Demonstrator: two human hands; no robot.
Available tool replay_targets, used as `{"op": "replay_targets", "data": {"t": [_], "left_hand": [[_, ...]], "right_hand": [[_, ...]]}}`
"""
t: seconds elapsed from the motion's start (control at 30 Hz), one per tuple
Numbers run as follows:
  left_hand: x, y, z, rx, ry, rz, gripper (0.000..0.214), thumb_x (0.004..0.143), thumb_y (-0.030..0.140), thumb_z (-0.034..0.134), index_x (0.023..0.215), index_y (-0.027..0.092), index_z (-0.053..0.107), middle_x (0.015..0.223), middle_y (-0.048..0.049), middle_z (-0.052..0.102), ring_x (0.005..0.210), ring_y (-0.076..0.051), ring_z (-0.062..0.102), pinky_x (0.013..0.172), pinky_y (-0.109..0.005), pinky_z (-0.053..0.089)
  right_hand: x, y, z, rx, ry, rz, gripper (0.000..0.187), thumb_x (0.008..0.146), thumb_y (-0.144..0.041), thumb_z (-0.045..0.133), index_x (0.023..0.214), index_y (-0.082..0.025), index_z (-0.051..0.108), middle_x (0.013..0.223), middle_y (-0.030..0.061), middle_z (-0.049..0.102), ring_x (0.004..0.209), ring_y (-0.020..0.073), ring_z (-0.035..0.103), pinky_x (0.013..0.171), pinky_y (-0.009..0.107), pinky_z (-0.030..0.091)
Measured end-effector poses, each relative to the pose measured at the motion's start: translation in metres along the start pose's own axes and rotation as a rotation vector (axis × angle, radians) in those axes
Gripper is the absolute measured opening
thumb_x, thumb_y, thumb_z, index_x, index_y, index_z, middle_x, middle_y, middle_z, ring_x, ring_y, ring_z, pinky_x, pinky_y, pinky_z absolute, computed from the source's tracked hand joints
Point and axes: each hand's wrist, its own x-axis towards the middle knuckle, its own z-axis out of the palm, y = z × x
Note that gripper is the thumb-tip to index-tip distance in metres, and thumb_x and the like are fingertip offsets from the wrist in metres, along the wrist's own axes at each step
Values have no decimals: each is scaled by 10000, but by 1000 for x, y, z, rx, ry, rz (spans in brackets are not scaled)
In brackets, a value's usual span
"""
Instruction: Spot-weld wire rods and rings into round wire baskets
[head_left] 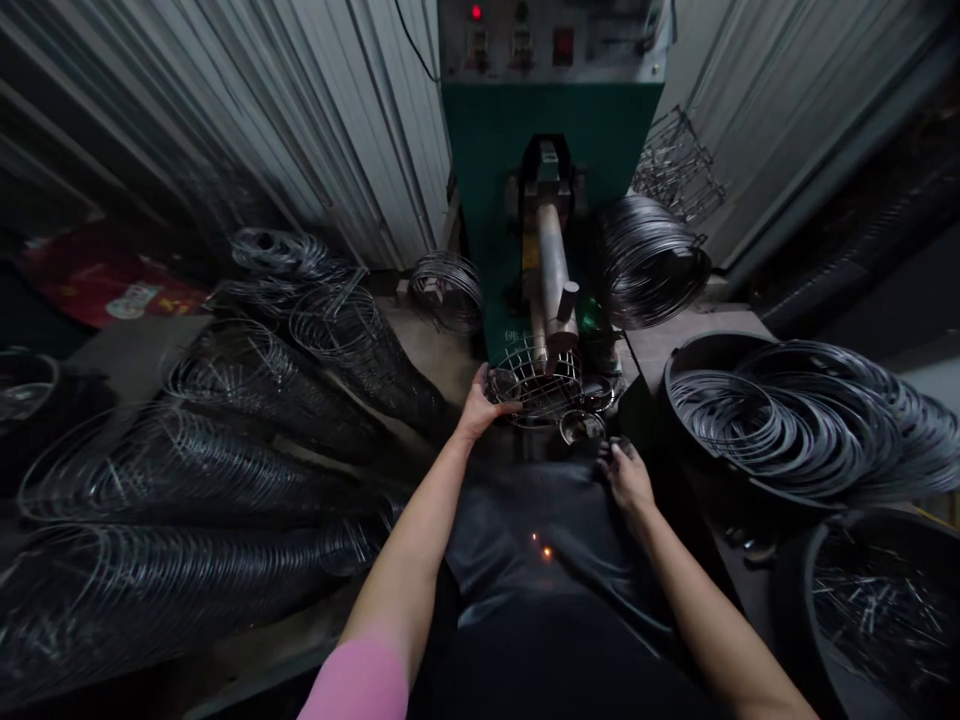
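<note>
A round wire basket point(536, 395) sits under the tip of the welding machine's metal arm point(553, 265). My left hand point(481, 405) grips its left rim, thumb and fingers around the wire. Close to the basket's right side, my right hand point(626, 472) is closed with its fingers curled; what they hold, if anything, is too dark to make out. Small metal dishes point(583, 428) stand between the basket and my right hand. Two orange sparks glow in front of my dark apron point(517, 510).
Long stacks of nested wire baskets point(187, 470) lie along the left. Wire rings point(652, 262) hang right of the green machine point(487, 140). A black tub point(679, 350) of wire rings stands at the right, with another tub point(799, 590) of short wire pieces nearer me.
</note>
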Motion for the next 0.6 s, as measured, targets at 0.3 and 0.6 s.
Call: {"op": "replay_targets", "data": {"t": [0.3, 0.6], "left_hand": [[-40, 19, -20, -252, -131, 11, 1055, 437, 391, 841, 1318, 179, 302, 1282, -140, 471, 1106, -256, 534, 934, -386, 455], [-70, 64, -21, 375, -47, 217, 1067, 372, 394, 860, 1306, 193, 384, 1258, -136, 450, 1168, -322, 425, 1017, -465, 351]], "right_hand": [[9, -49, -1, 472, 65, 561, 151, 639, -100, 672, 742, -187, 605, 625, -35, 602, 578, 95, 599, 581, 244, 579], [11, -32, -6, 329, -115, 519, 219, 579, -263, 763, 718, -227, 598, 644, -45, 600, 535, 95, 576, 364, 180, 443]]}}
